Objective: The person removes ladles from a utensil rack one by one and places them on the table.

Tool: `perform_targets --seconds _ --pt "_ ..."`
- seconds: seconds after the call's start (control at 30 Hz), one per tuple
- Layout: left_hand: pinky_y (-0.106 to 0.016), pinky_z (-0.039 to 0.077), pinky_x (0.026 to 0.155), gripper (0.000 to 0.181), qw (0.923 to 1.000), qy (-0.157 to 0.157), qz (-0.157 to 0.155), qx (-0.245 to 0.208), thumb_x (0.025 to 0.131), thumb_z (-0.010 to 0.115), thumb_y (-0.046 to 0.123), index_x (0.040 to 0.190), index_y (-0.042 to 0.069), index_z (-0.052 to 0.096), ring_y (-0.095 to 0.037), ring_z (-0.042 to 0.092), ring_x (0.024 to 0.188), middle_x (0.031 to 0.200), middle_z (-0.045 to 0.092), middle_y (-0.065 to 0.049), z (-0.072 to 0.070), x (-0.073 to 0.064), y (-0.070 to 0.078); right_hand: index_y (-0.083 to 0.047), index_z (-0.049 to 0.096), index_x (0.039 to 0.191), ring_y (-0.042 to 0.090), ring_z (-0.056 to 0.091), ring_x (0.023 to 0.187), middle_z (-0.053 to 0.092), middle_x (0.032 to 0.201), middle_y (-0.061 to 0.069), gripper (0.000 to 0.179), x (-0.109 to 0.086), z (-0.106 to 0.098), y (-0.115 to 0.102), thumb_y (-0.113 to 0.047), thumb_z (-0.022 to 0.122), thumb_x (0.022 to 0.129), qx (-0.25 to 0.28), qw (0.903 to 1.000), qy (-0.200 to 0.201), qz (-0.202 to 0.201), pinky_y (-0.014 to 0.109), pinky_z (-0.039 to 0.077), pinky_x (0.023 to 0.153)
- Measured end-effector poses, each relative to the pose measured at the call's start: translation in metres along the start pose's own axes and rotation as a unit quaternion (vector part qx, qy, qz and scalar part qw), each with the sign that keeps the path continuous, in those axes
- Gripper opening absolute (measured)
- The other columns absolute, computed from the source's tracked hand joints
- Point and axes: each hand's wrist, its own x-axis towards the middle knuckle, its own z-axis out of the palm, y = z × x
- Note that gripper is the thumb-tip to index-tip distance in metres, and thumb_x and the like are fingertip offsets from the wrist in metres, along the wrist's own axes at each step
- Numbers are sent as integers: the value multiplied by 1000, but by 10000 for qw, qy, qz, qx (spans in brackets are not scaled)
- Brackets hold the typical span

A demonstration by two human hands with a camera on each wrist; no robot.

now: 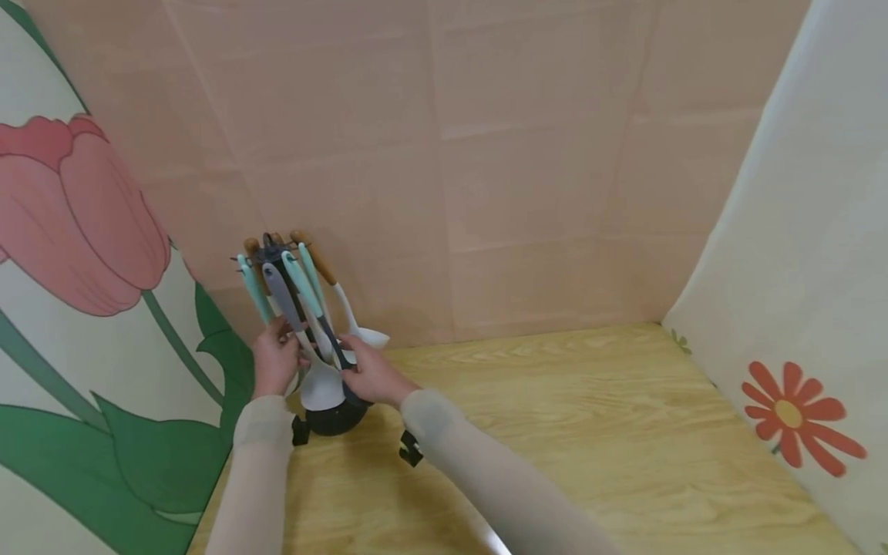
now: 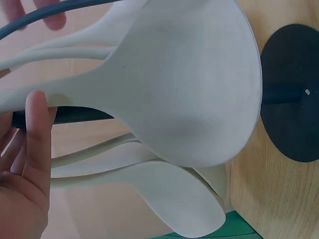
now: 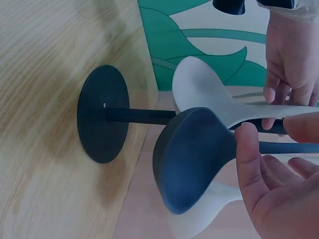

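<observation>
A black utensil stand point(image 1: 334, 420) with a round base and a central pole point(image 3: 142, 115) holds several hanging kitchen utensils. My left hand point(image 1: 276, 358) is at the stand's left side, fingers curled at the pole, one finger across the handle of a broad white turner point(image 2: 184, 84). On the right side, my right hand point(image 1: 378, 372) holds the neck of a dark ladle point(image 3: 192, 159) between thumb and fingers. The ladle's bowl hangs beside the white turner, above the base. A white ladle point(image 1: 371, 337) with a wooden handle hangs behind my right hand.
The stand is on a wood-grain table point(image 1: 555, 432), near its back left corner. A pinkish cloth backdrop point(image 1: 520, 193) rises behind it. To the left is a tulip-printed panel point(image 1: 90, 216); at the right hangs a white cloth point(image 1: 805, 254) with a red flower.
</observation>
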Motion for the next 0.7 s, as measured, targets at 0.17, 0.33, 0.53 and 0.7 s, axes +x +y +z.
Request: perform_targets --seconds 0.17,0.33,0.53,0.7 --pt "-32 56 49 34 9999 65 99 93 103 49 6 136 6 57 -12 68 56 127 64 -24 -1 -2 -2 -13 36 153 17 68 96 52 145 15 58 6 6 -6 -2 54 99 357 9993 110 -49 23 54 79" --pt "-26 55 53 33 9995 177 189 158 101 62 32 120 5 62 -24 71 58 119 65 -23 -3 -3 -5 -8 45 146 14 69 91 61 129 15 49 9 11 -13 -3 53 99 333 9990 284 -34 22 55 76" --pt "-24 54 55 37 9995 154 171 196 101 60 36 118 3 61 -26 73 67 114 66 -25 -3 -4 -4 -1 58 131 19 68 102 68 118 15 32 10 19 -1 -7 57 100 5 9988 452 -186 22 54 84" --pt "-24 52 52 32 9988 151 307 353 102 60 29 117 0 59 -14 68 61 104 66 -28 3 -3 -3 -2 62 119 16 66 99 69 111 11 21 9 23 9 -9 60 100 -351 9964 699 -329 23 54 83"
